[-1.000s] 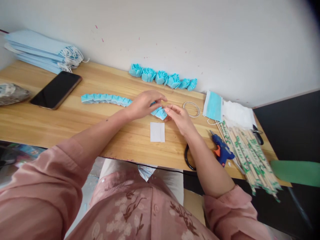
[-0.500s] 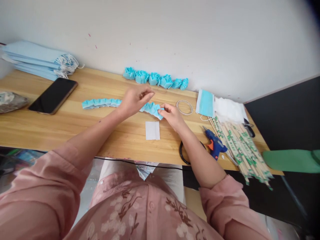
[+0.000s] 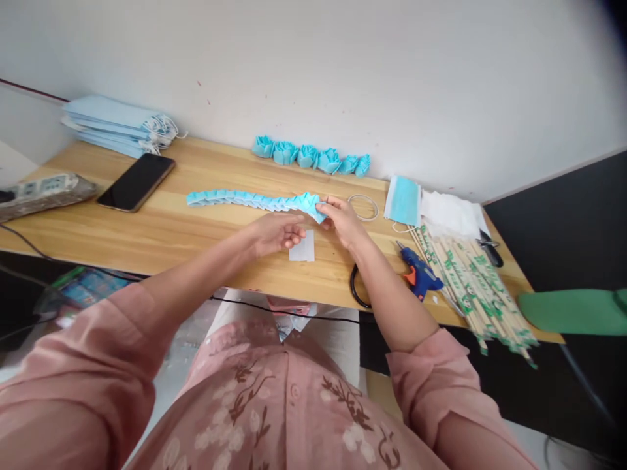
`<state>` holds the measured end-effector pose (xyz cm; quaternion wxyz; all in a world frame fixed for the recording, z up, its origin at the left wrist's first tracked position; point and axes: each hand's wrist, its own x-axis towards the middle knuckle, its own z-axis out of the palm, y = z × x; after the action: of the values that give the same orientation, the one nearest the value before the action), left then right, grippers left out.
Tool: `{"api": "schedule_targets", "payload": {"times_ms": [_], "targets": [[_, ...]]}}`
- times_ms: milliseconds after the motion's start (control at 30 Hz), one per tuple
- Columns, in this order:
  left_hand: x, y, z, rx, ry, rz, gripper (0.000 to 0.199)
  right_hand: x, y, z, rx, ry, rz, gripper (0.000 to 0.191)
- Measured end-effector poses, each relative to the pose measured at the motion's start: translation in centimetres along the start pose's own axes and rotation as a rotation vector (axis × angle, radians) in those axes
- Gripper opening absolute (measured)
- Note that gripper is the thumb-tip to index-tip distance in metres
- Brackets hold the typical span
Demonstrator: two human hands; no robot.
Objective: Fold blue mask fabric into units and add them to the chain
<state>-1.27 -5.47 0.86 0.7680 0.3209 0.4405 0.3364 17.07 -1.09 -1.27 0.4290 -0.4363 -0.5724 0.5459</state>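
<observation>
A long strip of pleated light-blue mask fabric (image 3: 249,200) lies across the wooden table (image 3: 215,254). Its right end is pinched between the thumb and fingers of my right hand (image 3: 347,225), slightly raised. My left hand (image 3: 275,234) is just below the strip, palm turned inward, fingers loosely curled and apart, with nothing visible in it. Under its fingertips lies a small white square (image 3: 304,247), partly covered by them. Behind the strip, against the wall, stands a row of several blue fabric flowers (image 3: 307,156).
A mask stack (image 3: 117,124), phone (image 3: 137,183) and power strip (image 3: 53,190) are on the left. To the right are a tape ring (image 3: 363,207), a single mask (image 3: 403,201), white sheets (image 3: 450,214), a blue glue gun (image 3: 420,273) and wrapped chopsticks (image 3: 484,294).
My left hand has moved from above the strip down toward the white square. My right hand still holds the strip's end. The view has shifted slightly left.
</observation>
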Motion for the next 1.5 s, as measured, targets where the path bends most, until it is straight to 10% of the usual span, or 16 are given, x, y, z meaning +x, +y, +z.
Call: {"api": "schedule_targets", "payload": {"times_ms": [433,1033,1233,1500], "targets": [[2.0,-0.2,1.5,-0.020,0.213,0.205,0.032,0.0,-0.2,0.0,0.049,-0.087,0.029,0.029],[0.3,-0.6,1.6,0.024,0.160,0.192,0.025,0.3,0.3,-0.4,-0.299,0.004,-0.043,0.020],[-3.6,-0.3,-2.1,0.284,0.126,0.145,0.006,0.7,0.8,-1.4,-0.550,0.039,-0.084,0.018],[-6.4,4.2,-11.9,0.947,0.728,0.697,0.007,0.9,1.0,-1.9,-0.896,0.188,-0.112,0.045]]}}
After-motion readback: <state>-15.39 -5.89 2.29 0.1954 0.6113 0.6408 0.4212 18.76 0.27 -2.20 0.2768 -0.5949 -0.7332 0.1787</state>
